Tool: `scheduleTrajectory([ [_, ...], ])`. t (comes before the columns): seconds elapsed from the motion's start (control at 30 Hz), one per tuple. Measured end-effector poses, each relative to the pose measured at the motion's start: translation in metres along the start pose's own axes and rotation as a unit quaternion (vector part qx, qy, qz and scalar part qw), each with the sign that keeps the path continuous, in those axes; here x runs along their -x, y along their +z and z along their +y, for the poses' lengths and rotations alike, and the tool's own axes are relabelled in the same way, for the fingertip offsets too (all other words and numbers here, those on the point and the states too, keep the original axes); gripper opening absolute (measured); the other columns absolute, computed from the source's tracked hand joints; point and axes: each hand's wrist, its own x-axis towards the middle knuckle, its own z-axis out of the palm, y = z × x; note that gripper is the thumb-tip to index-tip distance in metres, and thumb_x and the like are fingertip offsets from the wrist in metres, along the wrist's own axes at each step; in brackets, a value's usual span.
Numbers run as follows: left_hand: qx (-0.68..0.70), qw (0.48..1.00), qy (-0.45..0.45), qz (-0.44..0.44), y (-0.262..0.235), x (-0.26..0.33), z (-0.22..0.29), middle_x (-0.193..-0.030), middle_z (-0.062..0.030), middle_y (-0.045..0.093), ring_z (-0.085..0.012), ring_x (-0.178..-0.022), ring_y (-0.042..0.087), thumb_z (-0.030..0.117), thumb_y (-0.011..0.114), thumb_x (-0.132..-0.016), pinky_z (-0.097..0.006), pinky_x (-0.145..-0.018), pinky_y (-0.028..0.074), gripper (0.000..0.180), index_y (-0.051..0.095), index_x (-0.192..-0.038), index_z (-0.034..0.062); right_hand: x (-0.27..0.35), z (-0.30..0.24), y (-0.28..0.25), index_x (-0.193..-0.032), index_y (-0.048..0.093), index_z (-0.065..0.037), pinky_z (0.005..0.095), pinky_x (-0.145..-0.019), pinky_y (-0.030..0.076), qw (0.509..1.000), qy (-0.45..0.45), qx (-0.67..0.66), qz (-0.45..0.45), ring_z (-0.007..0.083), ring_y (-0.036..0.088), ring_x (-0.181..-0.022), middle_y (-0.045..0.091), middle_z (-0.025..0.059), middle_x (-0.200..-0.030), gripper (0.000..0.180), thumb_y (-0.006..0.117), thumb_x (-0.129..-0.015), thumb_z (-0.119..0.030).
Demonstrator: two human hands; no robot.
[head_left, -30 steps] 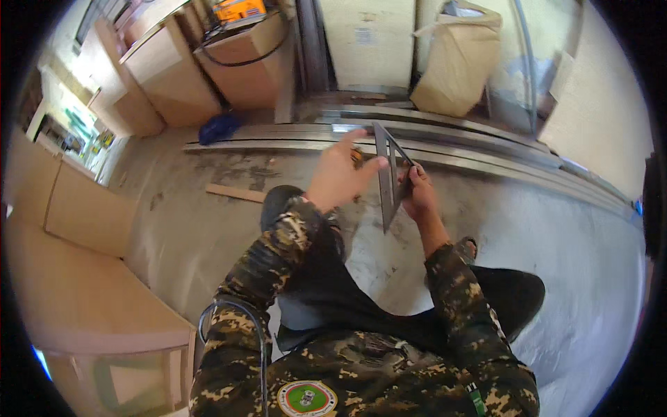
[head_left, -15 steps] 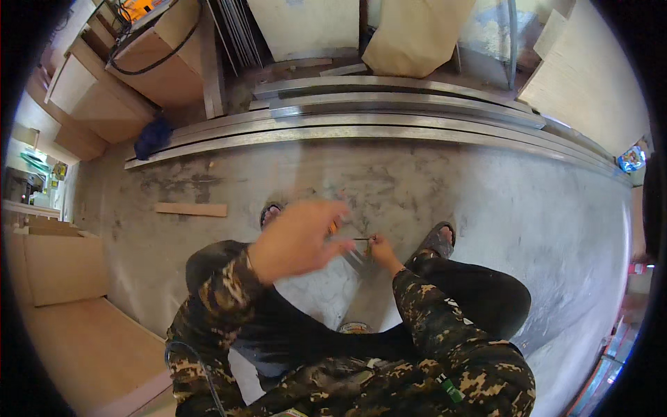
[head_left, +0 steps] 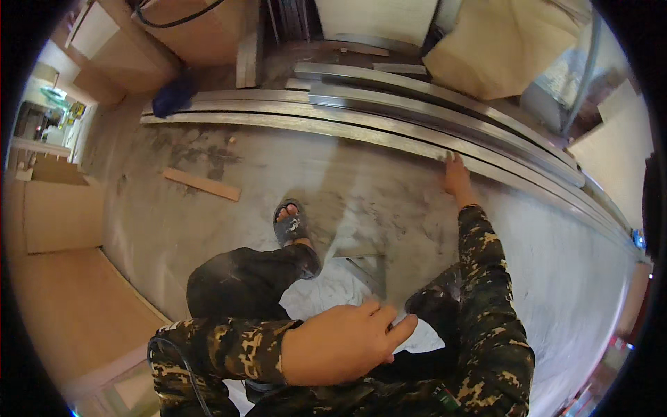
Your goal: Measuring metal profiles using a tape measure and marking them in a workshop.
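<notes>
Examiner: Position of each hand at this moment, please.

Wearer: My right hand (head_left: 456, 175) was stretched far forward, fingertips resting on the nearest long metal profile (head_left: 389, 139) of the stack along the wall; I could not tell whether the fingers curled round its edge or only lay on it. My left hand (head_left: 340, 344) hung close under the camera, back uppermost, fingers loosely extended and grasping nothing.

Examiner: Change since a second before?

Wearer: Both hands had then been raised together in front of me, gripping a narrow grey metal piece between them; half a second later they were lowered toward my knees. Now neither hand held it; a grey metal piece (head_left: 365, 267), seemingly the same one, lay flat on the concrete floor (head_left: 208, 229) between my legs, touching the edge of a white sheet (head_left: 326, 295).

Examiner: Significance?

Wearer: By my judgement, handling of the small piece had paused and attention had shifted to the profiles; the piece stayed near my left hand, well apart from my right.

Examiner: Surroundings?

Wearer: My sandalled foot (head_left: 292, 224) stood just beyond the sheet; a wood offcut (head_left: 201, 184) lay to the left, and a blue cloth (head_left: 174, 97) sat at the left end of the profiles.
</notes>
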Motion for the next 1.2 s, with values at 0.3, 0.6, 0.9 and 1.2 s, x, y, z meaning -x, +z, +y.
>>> scheduleTrajectory([
  [0.3, -0.001, 0.998, -0.064, -0.008, 0.003, -0.004, -0.022, -0.089, -0.0143, 0.056, -0.0274, -0.081, 0.059, 0.016, 0.065, -0.077, -0.034, -0.065, 0.051, 0.059, 0.041, -0.127, -0.0046, -0.006, 0.016, 0.011, -0.143, 0.023, -0.010, 0.0559, -0.108, 0.020, 0.998, 0.052, 0.025, 0.024, 0.0294, 0.020, -0.138, 0.025, 0.0118, -0.148, 0.084, 0.067, -0.077, -0.038],
  [0.6, 0.012, 0.998, -0.064, 0.009, 0.008, 0.005, -0.028, -0.094, -0.0149, 0.053, -0.0296, -0.087, 0.057, 0.020, 0.058, -0.083, -0.037, -0.070, 0.050, 0.060, 0.033, -0.133, -0.0015, -0.011, 0.011, -0.017, -0.118, 0.046, 0.001, 0.0464, -0.095, 0.038, 0.997, -0.008, 0.058, 0.048, 0.0348, 0.046, -0.113, 0.047, 0.0180, -0.120, 0.071, 0.071, -0.070, -0.046],
  [0.9, 0.007, 0.997, -0.078, 0.009, -0.005, 0.010, -0.038, -0.094, -0.0137, 0.053, -0.0284, -0.085, 0.057, 0.021, 0.060, -0.082, -0.035, -0.071, 0.050, 0.062, 0.033, -0.134, -0.0012, 0.010, 0.111, 0.025, -0.116, 0.049, 0.001, 0.0468, -0.091, 0.042, 0.995, -0.085, 0.006, 0.060, 0.0385, 0.048, -0.112, 0.051, 0.0246, -0.116, 0.069, 0.074, -0.066, -0.040],
  [1.2, 0.061, 0.995, -0.084, 0.009, -0.003, 0.020, -0.038, -0.094, -0.0145, 0.053, -0.0283, -0.083, 0.058, 0.025, 0.060, -0.083, -0.036, -0.069, 0.051, 0.068, 0.029, -0.138, 0.0001, 0.009, 0.137, 0.042, -0.113, 0.056, -0.005, 0.0427, -0.083, 0.048, 0.982, -0.017, 0.162, -0.098, 0.0326, 0.060, -0.095, 0.062, 0.0167, -0.103, 0.051, 0.070, -0.072, -0.030],
])
